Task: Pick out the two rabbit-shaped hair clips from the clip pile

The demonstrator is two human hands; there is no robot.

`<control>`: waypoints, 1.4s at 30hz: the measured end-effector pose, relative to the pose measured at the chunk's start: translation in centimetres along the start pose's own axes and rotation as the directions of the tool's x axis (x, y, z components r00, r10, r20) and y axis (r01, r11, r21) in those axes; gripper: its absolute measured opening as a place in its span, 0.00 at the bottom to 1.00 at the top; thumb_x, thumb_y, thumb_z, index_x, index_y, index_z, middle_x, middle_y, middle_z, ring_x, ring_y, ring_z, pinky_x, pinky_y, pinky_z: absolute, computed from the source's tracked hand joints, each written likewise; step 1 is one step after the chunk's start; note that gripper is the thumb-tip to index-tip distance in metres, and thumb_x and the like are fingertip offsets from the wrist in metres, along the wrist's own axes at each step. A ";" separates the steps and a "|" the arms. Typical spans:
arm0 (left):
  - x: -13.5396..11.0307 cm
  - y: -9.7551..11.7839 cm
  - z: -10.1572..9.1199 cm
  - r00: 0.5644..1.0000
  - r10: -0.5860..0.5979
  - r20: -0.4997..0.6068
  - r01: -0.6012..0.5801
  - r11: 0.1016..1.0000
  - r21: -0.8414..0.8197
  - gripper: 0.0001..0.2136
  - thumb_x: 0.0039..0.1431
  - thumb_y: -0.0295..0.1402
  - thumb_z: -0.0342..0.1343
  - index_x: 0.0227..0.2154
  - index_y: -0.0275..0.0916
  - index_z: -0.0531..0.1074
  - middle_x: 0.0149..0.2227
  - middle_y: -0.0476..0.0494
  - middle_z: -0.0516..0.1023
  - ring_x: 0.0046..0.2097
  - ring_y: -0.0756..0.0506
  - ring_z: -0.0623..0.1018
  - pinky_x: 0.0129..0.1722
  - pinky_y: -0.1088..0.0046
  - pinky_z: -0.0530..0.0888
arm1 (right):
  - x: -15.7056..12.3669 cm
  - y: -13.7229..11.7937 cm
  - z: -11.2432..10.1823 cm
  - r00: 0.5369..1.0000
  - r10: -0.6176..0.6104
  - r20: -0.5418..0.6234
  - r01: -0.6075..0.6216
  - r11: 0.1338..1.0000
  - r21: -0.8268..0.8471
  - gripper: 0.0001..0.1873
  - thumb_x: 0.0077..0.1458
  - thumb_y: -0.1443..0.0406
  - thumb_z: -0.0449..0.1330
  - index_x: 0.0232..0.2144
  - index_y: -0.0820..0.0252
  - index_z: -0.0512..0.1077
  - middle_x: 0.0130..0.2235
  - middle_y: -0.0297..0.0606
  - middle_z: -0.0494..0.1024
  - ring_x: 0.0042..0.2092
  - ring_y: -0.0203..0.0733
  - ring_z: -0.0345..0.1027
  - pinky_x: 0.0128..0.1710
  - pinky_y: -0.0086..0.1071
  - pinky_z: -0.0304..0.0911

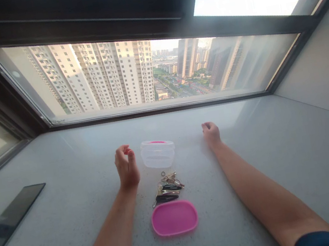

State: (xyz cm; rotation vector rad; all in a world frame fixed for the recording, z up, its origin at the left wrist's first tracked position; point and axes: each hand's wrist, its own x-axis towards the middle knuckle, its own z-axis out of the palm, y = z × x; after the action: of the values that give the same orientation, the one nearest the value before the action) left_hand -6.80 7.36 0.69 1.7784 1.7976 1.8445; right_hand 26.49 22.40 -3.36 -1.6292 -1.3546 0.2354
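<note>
Sitting on the pale sill [260, 195], your clear box [158, 156] marks the clock's hub. A dark phone [14, 221] lies well apart at half past eight, your pink lid [174, 219] at six. Your right hand [211, 133], near three, is folded into a fist, contents hidden. Your left hand [127, 167], at nine, curls loosely; I cannot tell whether its fingertips meet. Clips [169, 188] lie at six, between box and lid, a small ring [163, 175] nearest the box.

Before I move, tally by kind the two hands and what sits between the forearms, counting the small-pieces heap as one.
Hands: 2, left hand and right hand
Clear container: 1
Heap of small pieces: 1, overlapping, pieces uncountable
Pink oval lid: 1
Total: 5
</note>
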 end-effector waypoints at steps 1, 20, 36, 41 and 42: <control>0.1 -0.1 0.0 1.000 -0.006 -0.016 0.006 1.000 -0.004 0.14 0.61 0.40 0.39 0.42 0.37 0.62 0.36 0.43 0.69 0.39 0.45 0.70 0.41 0.68 0.66 | -1.6 -0.5 -0.6 1.000 -0.020 0.014 0.020 1.000 0.022 0.18 0.53 0.57 0.48 0.33 0.67 0.69 0.27 0.41 0.73 0.26 0.38 0.63 0.28 0.30 0.58; -3.9 1.6 -2.8 0.903 -0.149 0.403 0.034 0.960 0.279 0.19 0.48 0.38 0.50 0.10 0.39 0.48 0.16 0.55 0.44 0.20 0.54 0.51 0.21 0.77 0.50 | -15.7 -8.4 -4.1 0.893 -0.196 0.405 0.197 0.980 0.040 0.08 0.46 0.63 0.57 0.23 0.61 0.74 0.24 0.36 0.75 0.25 0.35 0.63 0.27 0.27 0.54; -4.8 4.6 -2.4 0.677 0.177 0.714 -0.126 0.984 -0.124 0.11 0.48 0.29 0.56 0.37 0.41 0.73 0.35 0.46 0.70 0.35 0.48 0.71 0.37 0.73 0.69 | -17.4 -10.7 -4.5 0.736 -0.485 0.471 0.395 0.874 0.283 0.15 0.48 0.66 0.59 0.41 0.57 0.71 0.35 0.37 0.69 0.31 0.36 0.62 0.34 0.30 0.60; -4.8 4.9 -2.0 0.698 0.178 0.693 -0.169 0.982 -0.082 0.09 0.50 0.29 0.54 0.36 0.41 0.73 0.34 0.44 0.70 0.37 0.46 0.72 0.40 0.70 0.69 | -17.8 -10.6 -3.6 0.666 -0.527 0.528 0.433 0.849 0.302 0.10 0.51 0.71 0.56 0.33 0.57 0.75 0.33 0.37 0.68 0.35 0.37 0.64 0.37 0.31 0.60; -4.8 4.9 -2.0 0.695 0.178 0.697 -0.174 0.982 -0.078 0.09 0.51 0.29 0.54 0.36 0.41 0.73 0.34 0.44 0.70 0.37 0.46 0.72 0.40 0.70 0.69 | -17.8 -10.5 -3.6 0.668 -0.525 0.528 0.430 0.851 0.302 0.10 0.51 0.71 0.55 0.32 0.57 0.75 0.33 0.37 0.69 0.35 0.37 0.64 0.37 0.30 0.60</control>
State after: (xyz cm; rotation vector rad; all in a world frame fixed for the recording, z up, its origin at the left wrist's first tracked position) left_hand -3.25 1.18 1.49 2.2786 1.3379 0.9373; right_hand 15.55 4.62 -0.86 -1.0289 -2.1441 0.5514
